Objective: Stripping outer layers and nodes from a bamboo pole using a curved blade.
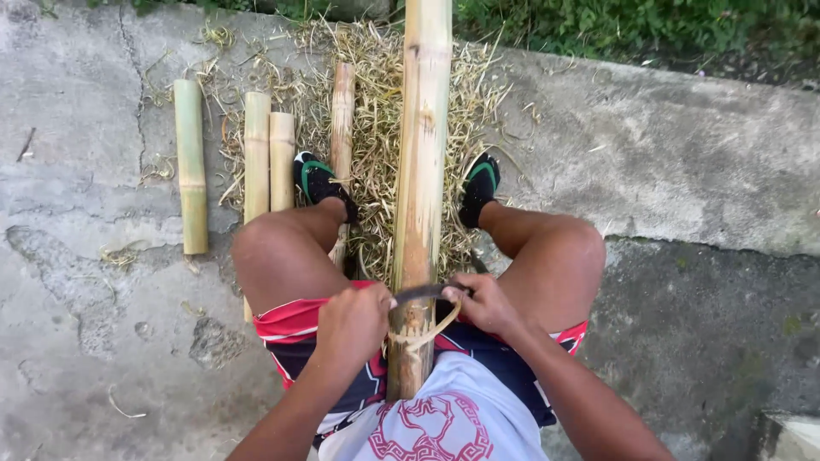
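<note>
Far left: one green bamboo piece [190, 166] lies alone on the cracked concrete ground [94, 282], running lengthwise away from the camera. Just right of it, two paler short bamboo pieces [267, 158] lie side by side, touching, at the edge of a heap of straw-like bamboo shavings [376, 102].

A thinner bamboo stick [342, 115] lies on the shavings, its near end running past the left shoe [318, 181] and under the left knee.

Person sits, knees spread, feet in black shoes with green trim; right shoe [480, 188] on the far side of the pole.

Left hand [352, 323]: closed in a fist around the left end of a dark curved blade [427, 293], just beside the pole.

Centre: long bamboo pole [420, 171] runs from the person's lap between the knees straight out over the shavings and off the top edge. Outer skin looks scraped pale and brownish. Near end rests against red, white and dark shorts [295, 329].

The blade lies across the pole near its near end, touching it. A thin peeled strip [431, 331] curls off the pole just below the blade.

Right hand [485, 305]: closed around the blade's right end, knuckles up, level with the left hand.

Right: bare concrete, a step edge, green plants [632, 26] along the top.
</note>
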